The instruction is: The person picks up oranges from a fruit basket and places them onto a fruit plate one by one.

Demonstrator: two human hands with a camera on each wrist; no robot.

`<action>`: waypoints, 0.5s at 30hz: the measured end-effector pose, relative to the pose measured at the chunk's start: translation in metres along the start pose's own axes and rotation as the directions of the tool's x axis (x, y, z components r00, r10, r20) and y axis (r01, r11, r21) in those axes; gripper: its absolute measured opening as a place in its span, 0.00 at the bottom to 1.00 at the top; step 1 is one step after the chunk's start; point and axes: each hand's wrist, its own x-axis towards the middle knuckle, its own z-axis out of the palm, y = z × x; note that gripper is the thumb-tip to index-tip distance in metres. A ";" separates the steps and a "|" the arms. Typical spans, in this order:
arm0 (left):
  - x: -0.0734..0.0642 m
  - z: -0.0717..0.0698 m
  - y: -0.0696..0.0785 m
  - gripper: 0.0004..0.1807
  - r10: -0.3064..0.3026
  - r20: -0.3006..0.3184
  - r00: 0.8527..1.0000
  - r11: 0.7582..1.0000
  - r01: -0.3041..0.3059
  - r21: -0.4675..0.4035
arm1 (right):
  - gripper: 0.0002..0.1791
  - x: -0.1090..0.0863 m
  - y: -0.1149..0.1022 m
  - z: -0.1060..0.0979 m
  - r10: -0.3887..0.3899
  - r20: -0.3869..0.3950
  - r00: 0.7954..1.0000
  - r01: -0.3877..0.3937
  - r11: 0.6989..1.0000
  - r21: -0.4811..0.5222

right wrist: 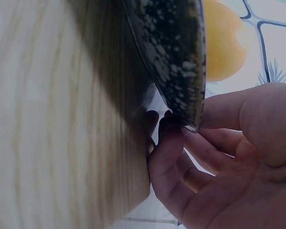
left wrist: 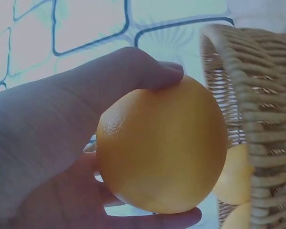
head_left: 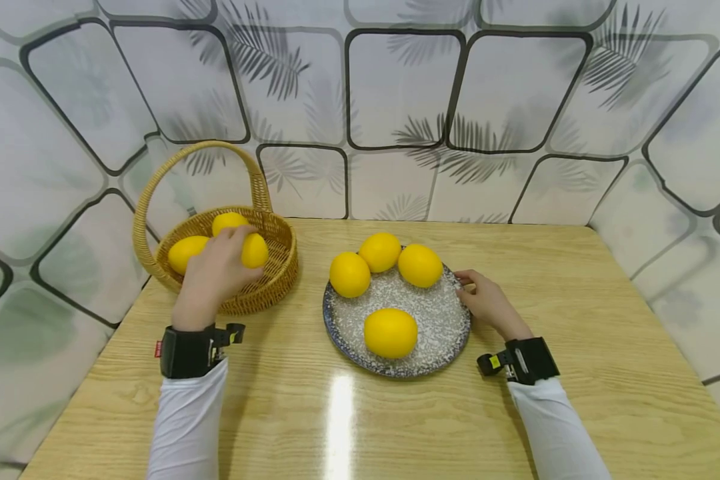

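My left hand (head_left: 219,267) grips a yellow lemon (left wrist: 162,148), thumb on one side and fingers round the other. It is over the wicker basket (head_left: 285,283), and in the left wrist view the lemon shows just beside the basket's woven rim. Two more lemons, a near one (head_left: 186,254) and a far one (head_left: 229,222), lie in the basket. With my right hand (head_left: 486,300) I pinch the right rim of a speckled plate (head_left: 435,320), thumb above and fingers curled beneath. On that plate three lemons (head_left: 381,252) sit along the back and a single lemon (head_left: 391,333) sits toward the front.
The basket's tall arched handle (head_left: 146,200) rises behind my left hand. Everything stands on a light wooden table (head_left: 420,427), with patterned walls (head_left: 405,87) behind and at both sides. A bright light reflection falls on the tabletop in front of the plate.
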 end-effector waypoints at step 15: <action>-0.004 -0.005 0.018 0.40 0.037 -0.026 0.999 0.999 -0.037 0.002 | 0.28 0.000 -0.001 -0.001 0.001 0.003 1.000 -0.001 1.000 -0.003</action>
